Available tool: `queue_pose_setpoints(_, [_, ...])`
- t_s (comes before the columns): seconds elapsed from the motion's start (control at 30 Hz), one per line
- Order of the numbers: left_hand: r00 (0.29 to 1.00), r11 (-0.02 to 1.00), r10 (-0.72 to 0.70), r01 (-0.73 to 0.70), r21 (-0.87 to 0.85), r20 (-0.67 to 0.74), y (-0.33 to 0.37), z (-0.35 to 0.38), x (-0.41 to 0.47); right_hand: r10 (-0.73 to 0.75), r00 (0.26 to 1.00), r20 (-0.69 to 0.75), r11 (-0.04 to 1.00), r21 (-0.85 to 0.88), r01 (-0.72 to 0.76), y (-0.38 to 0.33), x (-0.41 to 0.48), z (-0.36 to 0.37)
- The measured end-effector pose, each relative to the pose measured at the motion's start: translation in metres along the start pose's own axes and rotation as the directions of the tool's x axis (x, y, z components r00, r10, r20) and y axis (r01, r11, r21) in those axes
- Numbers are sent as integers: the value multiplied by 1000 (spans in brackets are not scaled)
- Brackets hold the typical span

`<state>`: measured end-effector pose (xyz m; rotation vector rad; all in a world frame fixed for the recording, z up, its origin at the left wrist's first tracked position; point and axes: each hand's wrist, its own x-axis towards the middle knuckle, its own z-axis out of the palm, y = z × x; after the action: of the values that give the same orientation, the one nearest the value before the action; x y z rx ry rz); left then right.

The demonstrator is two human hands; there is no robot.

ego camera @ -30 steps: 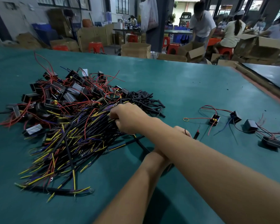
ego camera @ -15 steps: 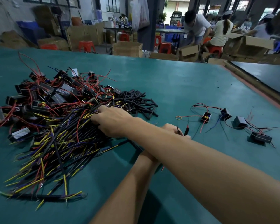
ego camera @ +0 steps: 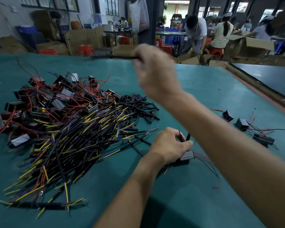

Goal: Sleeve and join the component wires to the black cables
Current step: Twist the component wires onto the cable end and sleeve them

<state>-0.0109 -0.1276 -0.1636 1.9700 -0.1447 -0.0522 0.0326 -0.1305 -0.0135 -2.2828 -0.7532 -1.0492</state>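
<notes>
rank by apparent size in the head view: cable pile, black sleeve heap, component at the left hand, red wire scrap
1. cable pile
2. black sleeve heap
3. component, partly covered by the left hand
4. red wire scrap

One heap of black cables (ego camera: 69, 145), one sleeve pile (ego camera: 138, 104), three loose components (ego camera: 242, 123), one held component (ego camera: 185, 157).

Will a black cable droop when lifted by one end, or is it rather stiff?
Probably rather stiff: the black cable in the right hand juts out nearly level, though blurred. Likely light, being thin; those in the pile lie mostly straight.
</notes>
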Motion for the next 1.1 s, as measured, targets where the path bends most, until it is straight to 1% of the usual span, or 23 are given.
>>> queue_pose_setpoints(0.03, [1000, 1000, 19, -19, -6, -1, -1, -1, 1, 76, 995, -60, 996, 55, -73, 16, -5, -18])
queue_pose_setpoints(0.07, [999, 998, 48, -48, 28, -2, 0, -2, 1, 154, 983, -99, 981, 138, -140, 34, -14, -35])
queue_pose_setpoints(0.13, [997, 996, 80, -81, 37, 10, 4, -7, 1, 310, 945, -109, 917, 296, -267, 65, -40, -59])
queue_pose_setpoints(0.23, [999, 999, 31, -30, -41, 35, 10, -13, 2, 553, 832, 30, 734, 456, -504, 102, -93, -62])
queue_pose_setpoints(0.27, [999, 996, 27, -23, -86, 42, 13, -15, 1, 608, 789, 86, 667, 483, -567, 112, -109, -59])
queue_pose_setpoints(0.33, [998, 977, 21, -10, -212, 52, 16, -18, -2, 668, 719, 192, 544, 533, -648, 125, -133, -54])
queue_pose_setpoints(0.37, [999, 963, 22, -9, -269, 46, 17, -19, -2, 677, 695, 243, 487, 560, -670, 129, -141, -53])
queue_pose_setpoints(0.43, [999, 936, 25, -11, -351, 34, 19, -23, -3, 668, 676, 312, 406, 608, -682, 133, -148, -56])
queue_pose_setpoints(0.53, [1000, 916, -3, 8, -400, 15, 22, -22, -4, 649, 676, 349, 357, 645, -676, 139, -148, -62])
queue_pose_setpoints(0.63, [999, 910, -40, 41, -413, 9, 22, -19, -4, 658, 670, 343, 353, 646, -677, 141, -147, -64])
queue_pose_setpoints(0.77, [999, 909, -19, 31, -416, 33, 22, -16, -4, 645, 677, 354, 339, 661, -669, 140, -146, -67])
queue_pose_setpoints(1.1, [979, 918, 30, 53, -392, 201, 21, -16, -9, 608, 675, 418, 327, 642, -693, 134, -147, -66])
